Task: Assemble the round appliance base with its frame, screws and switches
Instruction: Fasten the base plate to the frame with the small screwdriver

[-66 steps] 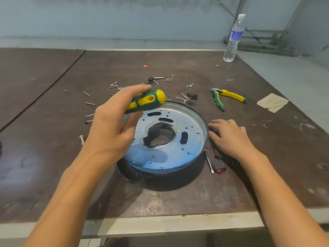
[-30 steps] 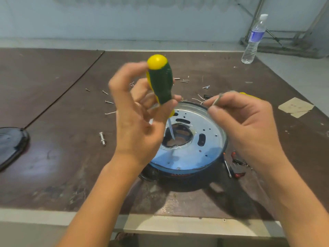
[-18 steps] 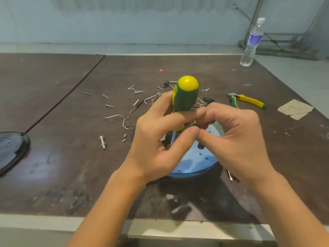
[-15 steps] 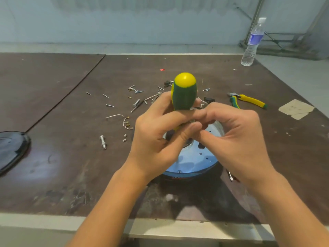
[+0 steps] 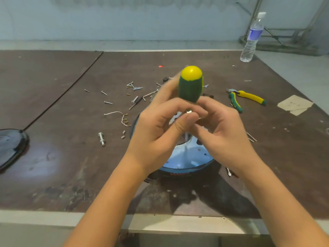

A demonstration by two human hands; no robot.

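Left hand (image 5: 156,138) grips screwdriver (image 5: 190,88) upright above round base (image 5: 185,157); right hand (image 5: 226,138) curls at shaft, contents cannot be told. Base looks stiff, light: steady by rim.

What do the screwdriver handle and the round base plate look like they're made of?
Screwdriver handle: matte green and yellow, smooth moulded look, likely plastic, perhaps rubbery.
Round base plate: shiny sheet metal, probably steel or aluminium; it mirrors bluish light and has punched holes.

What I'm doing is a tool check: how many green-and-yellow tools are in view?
2. The left hand holds the screwdriver upright, the right hand pinching a screw at its shaft; the pliers lie on the table further right. Others may be hidden.
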